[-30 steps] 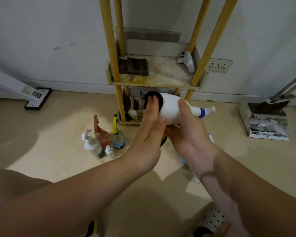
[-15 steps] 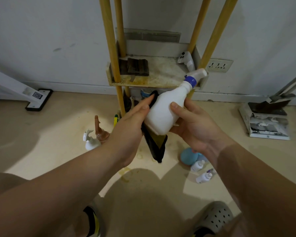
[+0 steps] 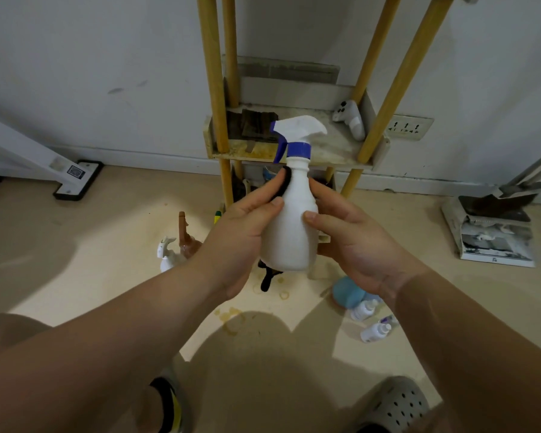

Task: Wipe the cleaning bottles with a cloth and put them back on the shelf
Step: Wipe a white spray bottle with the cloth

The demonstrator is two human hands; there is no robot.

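1. I judge the job to be partway through. One white spray bottle (image 3: 289, 232) is up in both hands and under the cloth, so the wiping of this one is in hand and it is not yet back on the shelf (image 3: 294, 159).
2. More work waits on the floor. A pale trigger bottle (image 3: 166, 256) and a brown bottle (image 3: 186, 240) stand together left of the shelf's foot. Two small white bottles (image 3: 364, 309) lie to the right, just beside a blue object (image 3: 347, 292). Whether any of these has been wiped I cannot tell.
3. The shelf tier behind the bottle carries a white controller (image 3: 350, 118) and a dark pad (image 3: 256, 125). I see no cleaning bottle on it.
4. The left hand (image 3: 241, 235) reaches in from the lower left. Its fingers are curled against the bottle's shoulder and press the black cloth (image 3: 284, 185) onto the plastic. A tail of the cloth hangs out below the bottle's base.
5. The right hand (image 3: 353, 242) comes in from the lower right with the wrist bent. Its thumb lies across the front of the bottle and its fingers wrap behind, a firm hold round the body.
6. The spray bottle stands upright between the two hands, well clear of the floor, in front of the shelf's lower tier. Its blue collar and trigger head point left.
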